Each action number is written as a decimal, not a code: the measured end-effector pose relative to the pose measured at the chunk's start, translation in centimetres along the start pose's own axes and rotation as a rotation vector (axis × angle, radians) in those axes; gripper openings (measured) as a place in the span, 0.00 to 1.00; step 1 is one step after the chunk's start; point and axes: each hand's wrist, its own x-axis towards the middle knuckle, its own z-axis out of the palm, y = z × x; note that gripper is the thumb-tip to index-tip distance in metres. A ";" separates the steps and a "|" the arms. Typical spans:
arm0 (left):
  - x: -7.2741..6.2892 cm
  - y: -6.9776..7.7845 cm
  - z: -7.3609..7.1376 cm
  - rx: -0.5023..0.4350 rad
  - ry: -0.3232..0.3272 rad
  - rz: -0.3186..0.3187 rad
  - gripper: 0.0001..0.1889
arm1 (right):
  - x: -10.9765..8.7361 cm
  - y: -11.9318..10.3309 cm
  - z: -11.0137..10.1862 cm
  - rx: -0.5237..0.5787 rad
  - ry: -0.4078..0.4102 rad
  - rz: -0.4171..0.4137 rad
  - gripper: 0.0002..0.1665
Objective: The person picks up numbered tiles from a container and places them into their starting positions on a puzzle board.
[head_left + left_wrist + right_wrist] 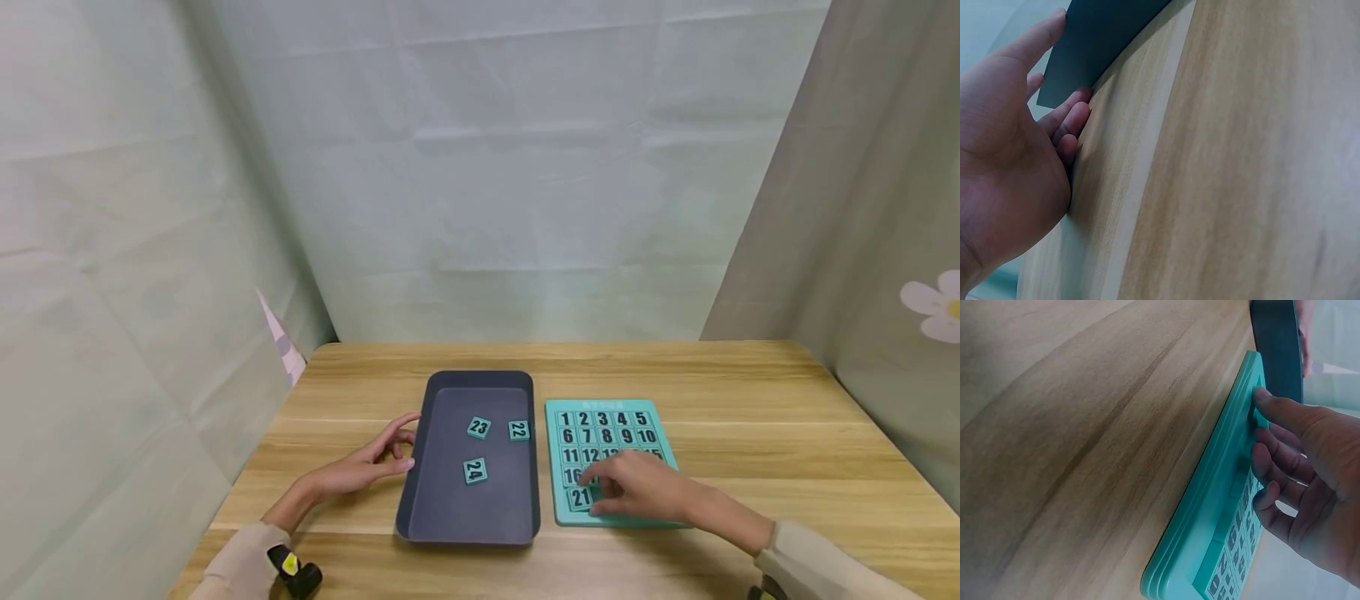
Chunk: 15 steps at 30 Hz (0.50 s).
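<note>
My right hand (637, 485) is over the lower part of a teal number board (550, 467). Its index fingertip and thumb are at the upper and right edges of the tile marked 21 (580, 499), pinching it in the bottom-left corner slot; the tile sits slightly askew. The right wrist view shows the thumb (1285, 412) at the board's recess and the other fingers bent. At the left side of a dark grey tray (480, 521), my left hand (367, 467) rests with loosely extended fingers and its thumb against the tray wall.
Inside the tray lie loose tiles 23 (479, 427), 22 (518, 431) and 24 (475, 471). Rows of numbered tiles fill the board's upper part. The wooden table (787, 433) has pale cloth (525, 167) hanging behind it and at both sides.
</note>
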 end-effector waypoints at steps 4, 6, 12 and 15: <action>0.0 -0.1 0.0 0.000 -0.001 0.002 0.38 | 0.3 0.1 -0.1 0.018 -0.023 0.015 0.20; 0.0 -0.1 -0.1 0.001 0.001 -0.005 0.38 | 0.5 0.3 -0.1 0.029 -0.033 0.016 0.20; 0.1 -0.1 -0.1 0.001 0.004 -0.039 0.39 | 1.0 0.5 -0.2 0.054 -0.027 -0.029 0.18; 0.1 0.0 -0.1 0.005 0.002 -0.040 0.39 | 1.2 0.5 -0.3 0.055 -0.026 -0.045 0.17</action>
